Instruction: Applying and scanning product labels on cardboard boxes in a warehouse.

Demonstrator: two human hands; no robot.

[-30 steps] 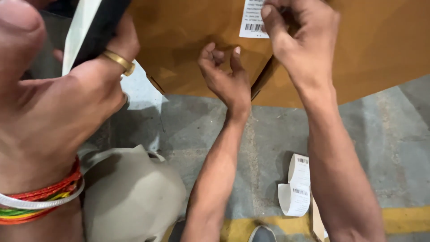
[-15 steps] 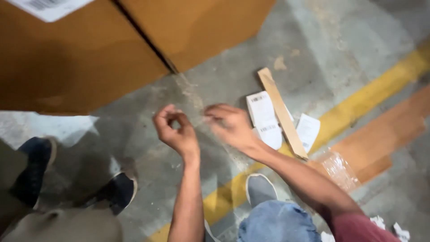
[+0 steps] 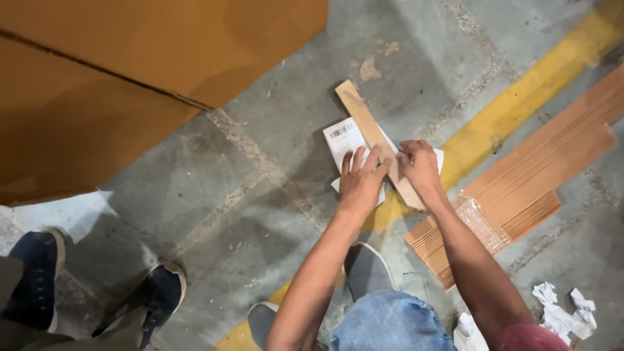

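On the concrete floor, beside a yellow painted line, the person's two hands work over a small pile of white paper labels and a narrow cardboard strip that lies slantwise across them. The left hand rests flat on the labels, its fingers spread and released, pressing down rather than gripping; the fingertips reach up to the edge of the strip. The right hand sits just beside it, on the lower part of the strip, with its fingers curled in against the strip's edge; whether they actually pinch the strip or a label under it, I cannot tell. The labels lie on the floor under the strip, partly on the yellow line, one of them showing a printed code at its upper left corner. To the right of the hands lies a stack of corrugated cardboard sheets with a crumpled bit of clear plastic film on it. Scraps of torn white paper lie at the lower right. A large brown cardboard box fills the upper left. At the lower left stand another person's dark shoes
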